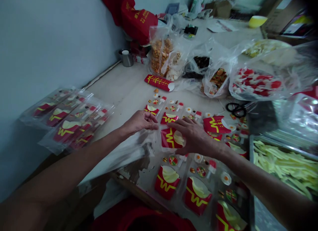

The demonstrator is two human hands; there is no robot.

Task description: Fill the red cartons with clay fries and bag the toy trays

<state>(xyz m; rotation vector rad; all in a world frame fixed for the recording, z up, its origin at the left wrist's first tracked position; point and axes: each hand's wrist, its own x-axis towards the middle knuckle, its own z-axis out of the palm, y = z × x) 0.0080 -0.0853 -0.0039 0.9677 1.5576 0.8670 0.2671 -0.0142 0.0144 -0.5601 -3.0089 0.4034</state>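
Observation:
My left hand (142, 122) is closed in a pinch at the upper edge of a clear plastic bag (141, 145), whose film hangs toward the table edge; the fingertips are partly hidden. Just beside it, my right hand (195, 135) stretches its fingers flat over a small red fries carton (170, 138) with a yellow zigzag. Rows of clear plastic trays lie around both hands. They hold similar red cartons (167, 183) with pale fries pieces, plus tiny food-shaped pieces such as a fried egg (226, 178). A loose red carton (216, 124) rests beyond my right wrist.
Filled clear packs (67, 130) are stacked by the wall. A metal tray (251, 158) of pale fries pieces (285, 164) stands at right. Black scissors (236, 109), a bag of red-and-white pieces (257, 82), a bag of orange pieces (160, 55) and a metal cup (127, 59) sit farther back.

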